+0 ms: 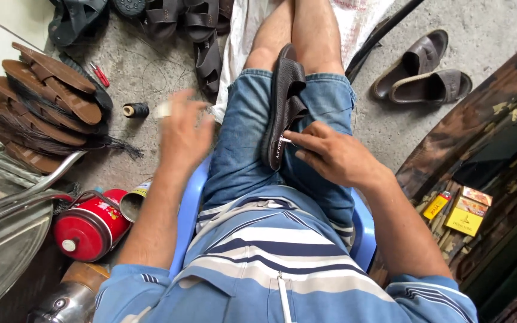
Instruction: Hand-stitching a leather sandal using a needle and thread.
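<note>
The sandal (283,104) stands lengthwise between the knees; the right hand (330,154) pinches a needle (286,140) at its heel end, while the left hand (185,133), fingers apart, is off to the side.

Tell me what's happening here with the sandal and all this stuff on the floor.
A person sits on a blue plastic chair with a dark brown sandal wedged upright between the knees. The right hand presses a thin tool against the sandal's edge near the sole. The left hand is raised out to the side, blurred, with something pale at the fingers. On the concrete floor lie a stack of brown sandals, a spool of dark thread and a finished pair.
</note>
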